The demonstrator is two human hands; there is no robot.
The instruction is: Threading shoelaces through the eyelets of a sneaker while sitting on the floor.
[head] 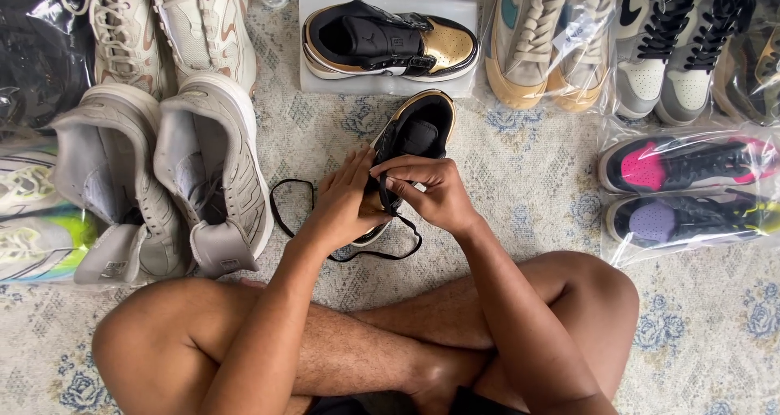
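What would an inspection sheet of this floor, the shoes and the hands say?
Surface: patterned rug, pale with blue flowers.
Job's things: black and gold shoe on the rug in front of the crossed legs; black lace loops out to its left.
Grips: left hand steadies the shoe's side; right hand pinches the lace over the shoe.
Clutter: matching shoe on a white box lid; grey high-tops at left; white sneakers behind them; bagged beige pair, bagged grey pair and bagged pink and purple pair at right.
Cables: nothing seen.
Surroundings: more bagged shoes at far left.
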